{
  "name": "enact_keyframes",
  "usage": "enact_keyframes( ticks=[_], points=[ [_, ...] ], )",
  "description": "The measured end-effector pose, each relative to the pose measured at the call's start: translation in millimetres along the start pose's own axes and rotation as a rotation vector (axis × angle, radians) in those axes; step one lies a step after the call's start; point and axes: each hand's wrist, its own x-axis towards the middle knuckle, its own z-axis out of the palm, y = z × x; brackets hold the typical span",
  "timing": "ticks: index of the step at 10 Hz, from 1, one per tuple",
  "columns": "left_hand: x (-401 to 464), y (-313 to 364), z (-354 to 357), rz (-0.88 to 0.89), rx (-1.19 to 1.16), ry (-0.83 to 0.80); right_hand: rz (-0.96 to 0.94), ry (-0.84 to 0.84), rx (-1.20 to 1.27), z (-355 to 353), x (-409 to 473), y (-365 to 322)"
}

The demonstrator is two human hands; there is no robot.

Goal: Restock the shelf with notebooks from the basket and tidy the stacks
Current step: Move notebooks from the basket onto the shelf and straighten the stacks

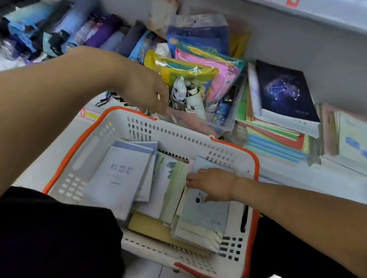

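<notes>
Pastel notebooks (204, 212) piled in basket (178, 136)

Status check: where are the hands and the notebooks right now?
Left hand over basket far rim, grip unclear. Right hand on pale blue notebook inside basket. Nothing blocking.

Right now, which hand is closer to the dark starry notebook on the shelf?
Left. The left hand reaches over the basket's far rim, across from the starry notebook; the right hand is lower, inside the basket.
</notes>
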Motion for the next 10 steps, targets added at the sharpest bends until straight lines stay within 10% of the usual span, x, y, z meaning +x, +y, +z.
enact_keyframes(
  ticks=[1, 2, 4, 5, 6, 7, 10],
  points=[
    [8, 1, 3, -0.015, -0.034, -0.058, -0.026, -0.020, 0.036, -19, -5, 4],
    [7, 6, 4, -0.087, -0.089, -0.203, 0.089, 0.144, 0.696, -85, -8, 7],
    [-7, -9, 0, -0.086, 0.003, -0.225, 0.025, 0.787, 1.580, -181, -1, 2],
    [-9, -20, -4, -0.105, 0.152, -0.138, 0.213, 0.820, 1.520, -155, 9, 3],
    [-11, -22, -1, -0.138, 0.272, -0.215, 0.431, 0.470, 0.887, -70, 15, 1],
    [-10, -31, 3, -0.133, 0.280, -0.238, 0.266, 0.123, 0.571, 0, 3, -7],
    [-2, -44, 3, -0.055, 0.195, -0.113, 0.070, -0.153, -0.001, -15, -5, 2]
  ],
)
